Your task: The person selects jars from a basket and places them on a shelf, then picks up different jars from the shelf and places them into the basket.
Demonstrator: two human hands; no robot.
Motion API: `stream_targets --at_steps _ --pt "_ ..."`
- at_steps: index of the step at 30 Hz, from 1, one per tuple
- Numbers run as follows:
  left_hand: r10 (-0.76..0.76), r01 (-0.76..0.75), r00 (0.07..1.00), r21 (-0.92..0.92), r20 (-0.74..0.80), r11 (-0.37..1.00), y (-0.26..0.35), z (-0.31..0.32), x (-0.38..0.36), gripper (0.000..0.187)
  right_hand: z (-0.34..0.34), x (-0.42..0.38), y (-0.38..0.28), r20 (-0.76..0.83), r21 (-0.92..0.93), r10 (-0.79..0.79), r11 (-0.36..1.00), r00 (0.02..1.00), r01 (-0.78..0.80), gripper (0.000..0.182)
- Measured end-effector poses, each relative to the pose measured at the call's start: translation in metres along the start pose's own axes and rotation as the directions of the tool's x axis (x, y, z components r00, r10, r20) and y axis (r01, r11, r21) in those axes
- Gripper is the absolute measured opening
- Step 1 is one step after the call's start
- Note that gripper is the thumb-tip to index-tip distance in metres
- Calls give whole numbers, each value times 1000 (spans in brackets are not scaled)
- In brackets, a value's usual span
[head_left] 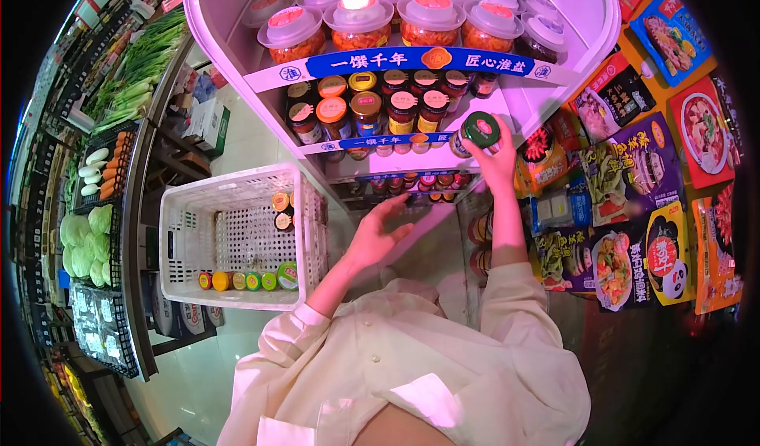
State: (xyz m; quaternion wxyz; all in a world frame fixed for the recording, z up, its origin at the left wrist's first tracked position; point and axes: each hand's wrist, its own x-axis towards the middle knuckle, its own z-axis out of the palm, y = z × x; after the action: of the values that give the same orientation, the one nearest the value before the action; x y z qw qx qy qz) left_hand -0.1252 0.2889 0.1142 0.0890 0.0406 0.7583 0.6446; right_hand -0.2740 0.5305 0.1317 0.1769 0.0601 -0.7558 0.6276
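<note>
My right hand (pixel 497 161) is closed around a jar with a dark green lid (pixel 480 129), at the right end of the middle shelf of a curved display stand. Whether the jar's base rests on the shelf is hidden. My left hand (pixel 378 230) hangs with its fingers apart and nothing in it, just in front of the lower shelf. Left of the jar in my hand, rows of jars with orange, pink and yellow lids (pixel 367 104) stand on the same shelf.
A white plastic crate (pixel 310 236) at the left holds small jars along its near side and several more at its far right corner. Clear tubs of red food (pixel 431 28) fill the top shelf. Bagged foods (pixel 629 165) hang at the right; a vegetable rack (pixel 131 232) stands far left.
</note>
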Motion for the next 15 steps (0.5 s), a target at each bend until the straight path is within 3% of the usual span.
stream_targets --at_steps 1,11,15 --pt "-11 11 1000 -14 2 1000 -1 0 -2 60 -1 10 6 -15 -82 -11 997 1000 10 76" --pt "-110 109 993 -39 -35 993 -7 -15 -14 54 18 71 64 22 12 -74 997 997 74 76" --pt "-130 125 989 -67 -64 990 -11 -19 -17 54 24 79 86 63 -33 -23 999 998 25 78"
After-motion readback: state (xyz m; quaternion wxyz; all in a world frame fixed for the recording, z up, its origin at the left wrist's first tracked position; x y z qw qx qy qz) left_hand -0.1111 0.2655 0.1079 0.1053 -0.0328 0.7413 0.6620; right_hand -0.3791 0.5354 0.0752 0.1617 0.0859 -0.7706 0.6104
